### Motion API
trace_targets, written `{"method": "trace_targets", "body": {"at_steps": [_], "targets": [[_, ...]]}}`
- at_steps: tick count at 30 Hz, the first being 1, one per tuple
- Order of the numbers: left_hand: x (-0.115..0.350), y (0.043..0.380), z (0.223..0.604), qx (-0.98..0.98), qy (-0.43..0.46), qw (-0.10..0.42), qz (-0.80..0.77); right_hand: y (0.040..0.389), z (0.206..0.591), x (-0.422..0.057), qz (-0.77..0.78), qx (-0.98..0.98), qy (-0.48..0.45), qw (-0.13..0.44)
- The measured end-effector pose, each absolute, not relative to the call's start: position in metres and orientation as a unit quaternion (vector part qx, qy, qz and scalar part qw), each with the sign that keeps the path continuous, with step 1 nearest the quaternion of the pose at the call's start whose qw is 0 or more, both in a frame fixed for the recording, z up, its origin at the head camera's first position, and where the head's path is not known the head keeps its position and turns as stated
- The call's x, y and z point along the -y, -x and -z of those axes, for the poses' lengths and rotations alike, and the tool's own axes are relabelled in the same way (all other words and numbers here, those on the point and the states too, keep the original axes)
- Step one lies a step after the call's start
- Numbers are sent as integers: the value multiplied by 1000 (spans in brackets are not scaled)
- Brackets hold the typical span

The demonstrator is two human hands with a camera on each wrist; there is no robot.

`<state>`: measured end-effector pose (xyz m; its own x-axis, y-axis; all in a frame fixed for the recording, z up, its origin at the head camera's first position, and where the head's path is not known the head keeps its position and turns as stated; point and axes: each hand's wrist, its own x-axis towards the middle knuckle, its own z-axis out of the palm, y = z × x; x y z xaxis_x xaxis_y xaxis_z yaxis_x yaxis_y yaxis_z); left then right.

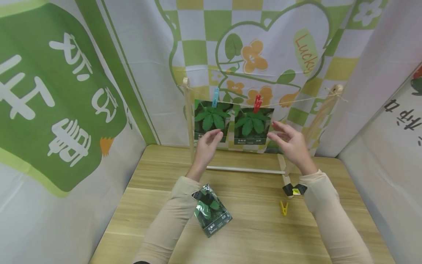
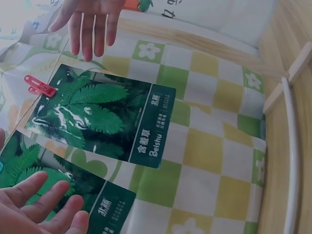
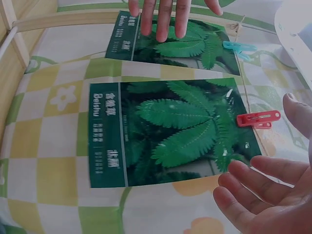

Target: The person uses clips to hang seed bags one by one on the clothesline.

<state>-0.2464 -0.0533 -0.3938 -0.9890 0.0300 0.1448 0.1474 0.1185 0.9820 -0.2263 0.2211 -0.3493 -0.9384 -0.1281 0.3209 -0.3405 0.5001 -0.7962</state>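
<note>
Two green seed packets with fern-like leaf pictures hang side by side from a string (image 1: pixel 293 101). A blue clothespin (image 1: pixel 215 97) clips the left packet (image 1: pixel 202 110); a red clothespin (image 1: pixel 257 103) clips the right packet (image 1: pixel 252 126). My left hand (image 1: pixel 206 147) is in front of the left packet's lower part, its fingers loosely extended and holding nothing. Beside the right packet's right edge is my right hand (image 1: pixel 291 143), with relaxed, spread fingers around nothing. In the right wrist view, that hand (image 3: pixel 273 195) lies near the packet's clipped end; contact cannot be told.
The string runs between two wooden posts (image 1: pixel 189 121), with a white rod (image 1: pixel 245 169) low across the stand. Another seed packet (image 1: pixel 215 220) lies on the wooden table (image 1: pixel 254 238), partly behind the left wrist. A yellow clothespin (image 1: pixel 284 208) lies at right. Patterned cloth (image 1: pixel 194 51) hangs behind.
</note>
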Motion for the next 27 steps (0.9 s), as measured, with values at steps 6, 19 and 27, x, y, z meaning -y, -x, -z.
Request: {"method": "trace_targets", "body": {"at_steps": [6,19,27], "targets": [[58,243,404,747,52,43,661,222,358,-222,-491,854,-133,107],[68,233,419,757,23,42,652,217,380,-228,-492,857,-106,108],[73,230,429,756,25,39,653,210,389,-231,-501,857,-83,89]]}}
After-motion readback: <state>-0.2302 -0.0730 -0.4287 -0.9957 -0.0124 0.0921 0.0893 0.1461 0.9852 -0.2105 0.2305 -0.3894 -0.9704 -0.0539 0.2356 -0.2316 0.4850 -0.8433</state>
